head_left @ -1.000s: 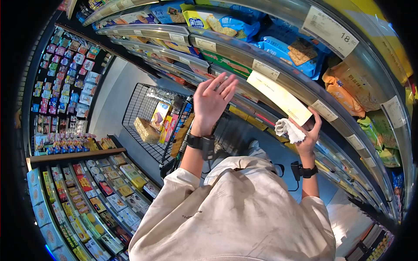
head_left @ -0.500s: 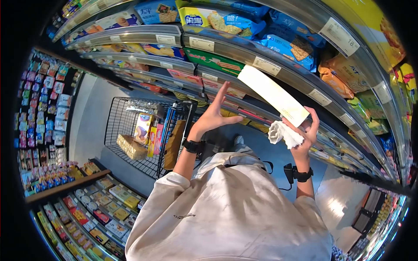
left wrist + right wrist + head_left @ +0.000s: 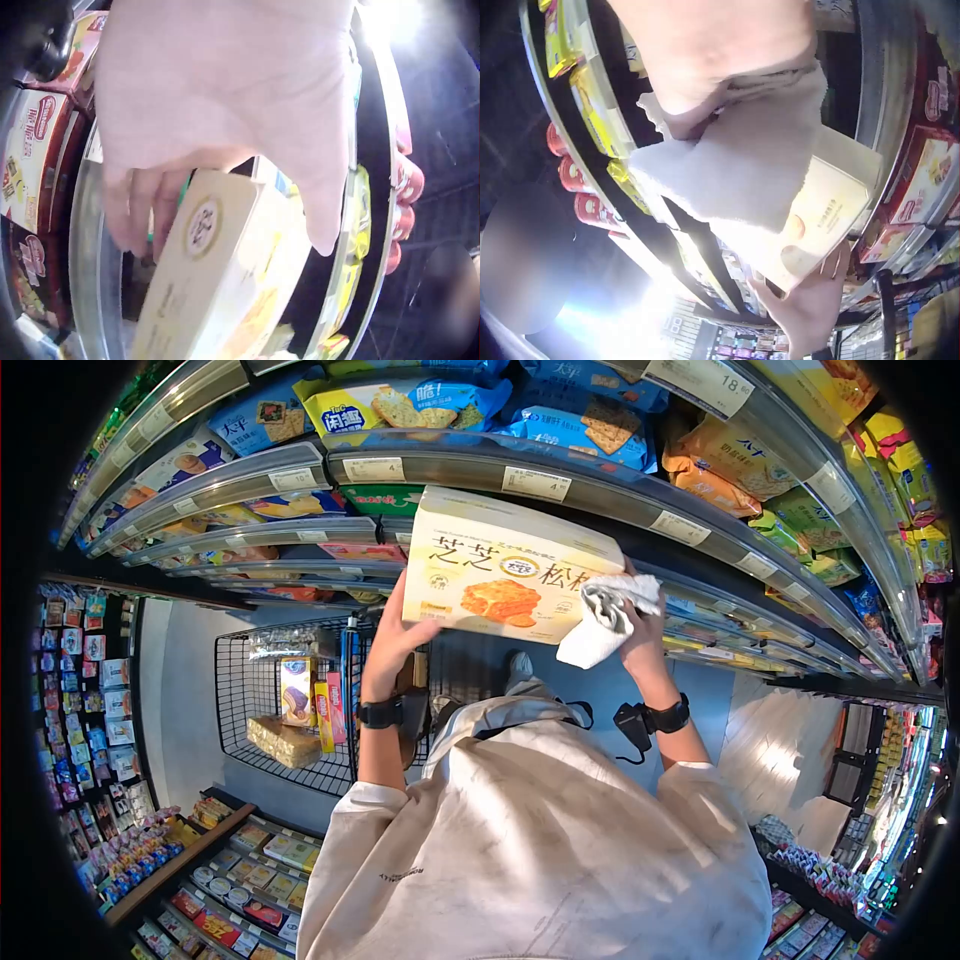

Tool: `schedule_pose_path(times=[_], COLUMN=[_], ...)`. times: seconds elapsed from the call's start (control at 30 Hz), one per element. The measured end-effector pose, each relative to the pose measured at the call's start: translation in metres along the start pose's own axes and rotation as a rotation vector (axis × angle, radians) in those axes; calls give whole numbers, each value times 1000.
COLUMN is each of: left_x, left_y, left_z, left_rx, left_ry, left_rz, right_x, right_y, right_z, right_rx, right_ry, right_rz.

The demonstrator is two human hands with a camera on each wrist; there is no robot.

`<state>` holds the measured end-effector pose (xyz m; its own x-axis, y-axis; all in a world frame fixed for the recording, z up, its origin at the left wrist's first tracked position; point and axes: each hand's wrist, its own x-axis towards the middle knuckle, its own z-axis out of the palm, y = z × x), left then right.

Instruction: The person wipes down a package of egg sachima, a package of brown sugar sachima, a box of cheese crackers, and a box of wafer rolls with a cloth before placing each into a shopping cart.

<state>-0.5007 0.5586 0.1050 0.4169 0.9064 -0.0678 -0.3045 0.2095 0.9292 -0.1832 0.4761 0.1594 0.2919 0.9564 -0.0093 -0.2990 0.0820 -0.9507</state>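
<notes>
A pale yellow biscuit box (image 3: 470, 575) is held up between both hands in the head view, its printed front with an orange biscuit picture turned towards me. My left hand (image 3: 385, 645) grips the left end, thumb at the lower front and the other fingers behind. In the left wrist view, that hand (image 3: 225, 82) spans the end of the box (image 3: 202, 262). At the right end, my right hand (image 3: 645, 645) holds the box together with a crumpled white cloth (image 3: 600, 625). The cloth (image 3: 742, 165) hides most of the right fingers in the right wrist view.
Curved shelves (image 3: 450, 460) of packaged biscuits run just beyond the box. A black wire shopping cart (image 3: 230, 710) with several packages stands to the left. Low displays (image 3: 240, 870) of boxed goods lie behind it, and hanging packets (image 3: 85, 680) line the far left.
The biscuit box has turned from its narrow side to show its front. My left hand came over from the left and took hold of its left end. The head view has shifted rightward.
</notes>
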Motion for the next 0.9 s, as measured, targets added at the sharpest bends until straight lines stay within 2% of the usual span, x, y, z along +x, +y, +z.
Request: schedule_pose_path(times=[0.03, 0.1, 0.17, 0.2, 0.23, 0.3, 0.37, 0.43, 0.47, 0.57, 0.6, 0.67, 0.83, 0.9], left_x=[-9, -26, -39, -42, -43, -47, -51, -58, -62, -75, -80, -84, -92, -92], left_y=[2, 20, 41, 40, 39, 39, 33, 47, 45, 53, 57, 60, 59, 53], left_z=[-10, -21, -3, -4, -7, -11, -17, -2, -9, -24, -25, -31, -28, -29], left_rx=[-102, -4, 50, 92, 130, 102, 43, -38, -23, -62, -63, -90, -221, -272], left_ry=[10, -100, 58, 68, 80, 176, 285, 463, 498, 566, 583, 587, 649, 650], left_rz=[-12, -20, -23, -72, -121, -95, -106, -73, -65, -31, -11, -11, -31, -60], right_x=[0, 5, 4, 1, 5, 14, 20, 28, 33, 47, 49, 52, 51, 57], right_y=[2, 14, 17, 10, 18, 31, 36, 34, 31, 28, 31, 40, 35, 47], right_z=[7, 8, 21, 38, 43, 45, 51, 55, 52, 52, 51, 44, 55, 50], right_rx=[65, 36, -264, -248, -238, -102, -56, 136, 247, 505, 502, 689, 860, 1148], right_ry=[70, 106, -13, -112, -142, -177, -174, 5, -74, -55, -52, -165, -122, -168], right_rz=[103, 180, 344, 227, 230, 329, 341, 491, 500, 724, 719, 758, 744, 746])
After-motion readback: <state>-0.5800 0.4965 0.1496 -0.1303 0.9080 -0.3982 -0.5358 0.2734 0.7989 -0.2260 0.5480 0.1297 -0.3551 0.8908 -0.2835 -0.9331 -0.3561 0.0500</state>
